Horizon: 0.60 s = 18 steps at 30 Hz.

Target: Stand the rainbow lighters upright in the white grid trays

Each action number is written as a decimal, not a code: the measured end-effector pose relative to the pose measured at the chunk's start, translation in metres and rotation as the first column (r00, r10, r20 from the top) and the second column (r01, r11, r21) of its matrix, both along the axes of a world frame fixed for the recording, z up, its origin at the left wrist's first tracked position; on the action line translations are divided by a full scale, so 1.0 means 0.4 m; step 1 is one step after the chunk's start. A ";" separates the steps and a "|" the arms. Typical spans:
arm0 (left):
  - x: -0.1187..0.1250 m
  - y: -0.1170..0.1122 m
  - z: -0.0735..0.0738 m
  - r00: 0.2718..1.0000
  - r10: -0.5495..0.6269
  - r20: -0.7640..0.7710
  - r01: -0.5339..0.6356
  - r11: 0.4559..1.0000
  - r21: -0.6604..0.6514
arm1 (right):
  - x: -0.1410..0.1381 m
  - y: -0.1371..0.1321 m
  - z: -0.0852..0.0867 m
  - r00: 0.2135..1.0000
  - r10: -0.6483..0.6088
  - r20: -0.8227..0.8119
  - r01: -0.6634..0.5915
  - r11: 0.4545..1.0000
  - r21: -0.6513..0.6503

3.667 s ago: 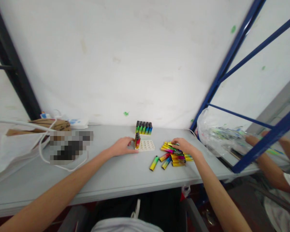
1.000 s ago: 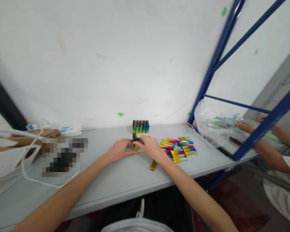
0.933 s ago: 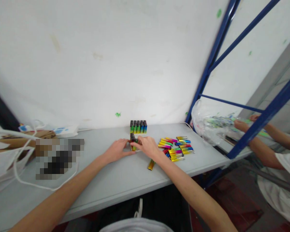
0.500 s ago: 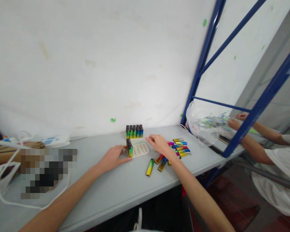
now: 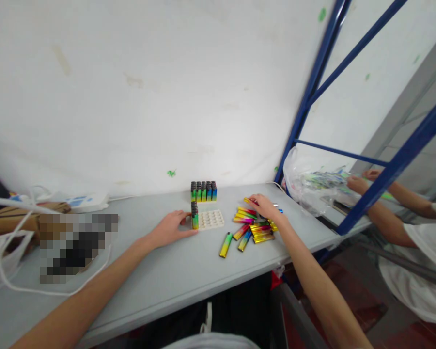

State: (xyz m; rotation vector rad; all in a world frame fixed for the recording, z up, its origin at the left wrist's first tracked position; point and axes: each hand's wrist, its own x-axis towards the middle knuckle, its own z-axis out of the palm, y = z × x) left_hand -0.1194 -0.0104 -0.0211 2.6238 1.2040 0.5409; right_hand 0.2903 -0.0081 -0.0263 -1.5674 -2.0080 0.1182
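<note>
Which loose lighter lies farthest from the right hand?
The yellow-green lighter, alone left of the pile and nearest the front edge; the right hand is at the pile's far side.

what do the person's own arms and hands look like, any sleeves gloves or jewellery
Both arms are bare along all that shows, with no sleeve in view. The left hand and right hand wear no gloves; no watch, band or ring can be made out. A bit of white shirt shows at the bottom edge.
</note>
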 end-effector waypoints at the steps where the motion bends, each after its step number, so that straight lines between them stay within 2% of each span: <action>1: 0.001 -0.002 0.000 1.000 0.009 -0.007 -0.009 1.000 0.002 | -0.010 0.005 0.002 0.996 0.004 -0.085 -0.003 1.000 0.015; 4: 0.002 -0.007 0.001 1.000 0.014 -0.011 -0.014 1.000 0.003 | -0.059 0.021 0.016 0.944 0.000 -0.329 0.016 0.999 0.046; 6: 0.001 -0.008 0.002 1.000 0.009 0.000 -0.009 1.000 -0.007 | -0.105 0.033 0.032 0.881 0.006 -0.473 0.029 0.997 0.067; 10: -0.001 -0.004 0.001 1.000 0.024 0.016 -0.023 0.999 -0.027 | -0.207 0.053 0.071 0.644 0.016 -0.764 -0.017 1.000 0.006; 13: -0.001 -0.001 -0.003 0.999 0.029 0.022 -0.028 0.999 -0.035 | -0.272 0.059 0.087 0.521 0.084 -0.850 -0.125 0.992 0.021; 18: -0.001 -0.003 -0.005 1.000 0.021 0.017 -0.020 0.999 -0.034 | -0.346 0.039 0.078 0.415 0.190 -0.890 -0.379 0.925 0.021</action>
